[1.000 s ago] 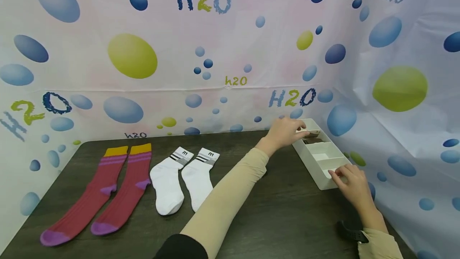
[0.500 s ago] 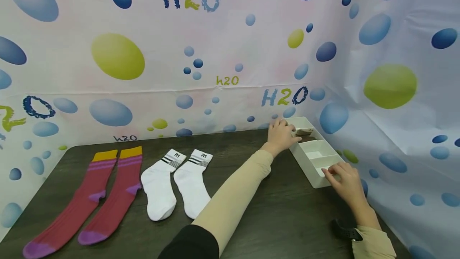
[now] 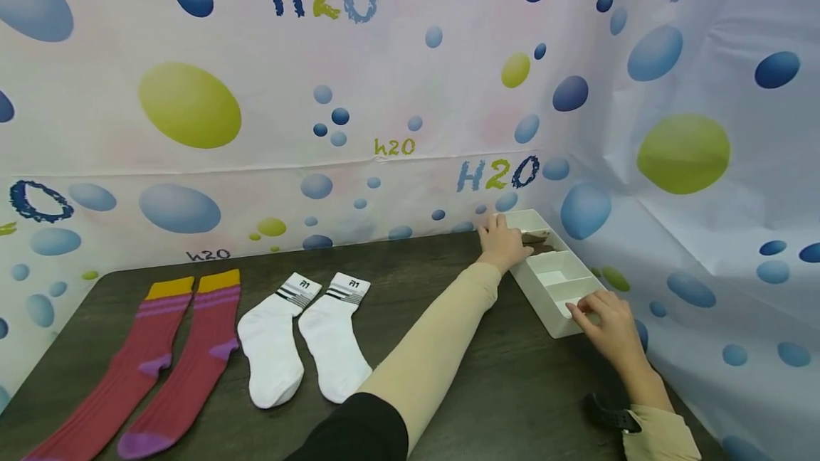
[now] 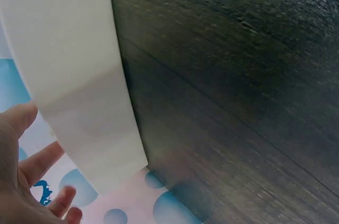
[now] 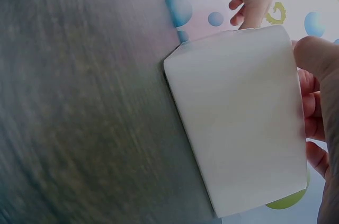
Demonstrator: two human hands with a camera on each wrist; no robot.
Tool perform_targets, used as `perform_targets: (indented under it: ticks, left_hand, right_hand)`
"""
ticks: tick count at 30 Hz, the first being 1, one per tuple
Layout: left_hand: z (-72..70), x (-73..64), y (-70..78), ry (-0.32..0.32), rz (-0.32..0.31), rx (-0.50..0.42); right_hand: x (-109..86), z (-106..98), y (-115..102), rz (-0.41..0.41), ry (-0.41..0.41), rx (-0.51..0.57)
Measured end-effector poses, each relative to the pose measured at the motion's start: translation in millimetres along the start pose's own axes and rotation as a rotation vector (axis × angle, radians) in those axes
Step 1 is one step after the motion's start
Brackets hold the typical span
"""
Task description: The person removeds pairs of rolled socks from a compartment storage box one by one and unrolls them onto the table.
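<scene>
On the dark table at the right stands a white divided box (image 3: 534, 287). A folded brown item (image 3: 542, 248) with a pale, shiny part lies in its far compartment; I cannot tell its kind. My left hand (image 3: 502, 244) is at the far left rim, and the left wrist view shows its fingers spread and loose. At the near end, my right hand (image 3: 605, 322) touches the rim, its fingers relaxed and slightly bent. Its fingertips (image 5: 311, 101) are partly hidden behind the box wall. Neither hand visibly grips anything.
Two white socks (image 3: 333, 347) lie flat left of my left forearm. Farther left is a pair of long maroon socks (image 3: 198, 361) with yellow cuffs and purple toes. A bubble-printed curtain (image 3: 410, 70) hangs behind the table and along its right side.
My left hand has drawn back from above the brown item to the box's left rim. The head view has turned right, so everything shifts left. My right hand stays at the near end.
</scene>
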State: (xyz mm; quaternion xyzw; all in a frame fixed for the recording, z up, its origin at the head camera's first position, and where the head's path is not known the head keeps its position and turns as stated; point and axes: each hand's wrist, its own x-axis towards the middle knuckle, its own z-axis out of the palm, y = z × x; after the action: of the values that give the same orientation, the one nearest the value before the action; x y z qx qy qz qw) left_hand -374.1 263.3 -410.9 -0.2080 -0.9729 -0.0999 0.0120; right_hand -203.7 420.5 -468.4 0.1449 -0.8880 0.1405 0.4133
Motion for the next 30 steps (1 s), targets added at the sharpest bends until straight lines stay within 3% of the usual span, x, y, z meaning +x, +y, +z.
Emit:
perform_targets:
  ticks: [6, 13, 21, 30]
  left_hand:
    - [6.1, 8.9, 3.3, -0.077, -0.037, -0.078]
    - [12.3, 10.5, -0.5, -0.066, -0.064, -0.175]
    - [11.0, 17.2, 4.1, -0.037, -0.021, -0.056]
    - [6.9, 19.0, 6.5, -0.052, 0.005, -0.007]
  right_hand:
    - [0.6, 0.1, 2.0, 0.002, 0.008, -0.001]
    - [0.0, 0.8, 2.1, -0.008, 0.006, 0.005]
    - [0.2, -1.2, 0.5, -0.015, 0.008, 0.002]
    - [0.2, -0.1, -0.6, -0.015, 0.001, -0.006]
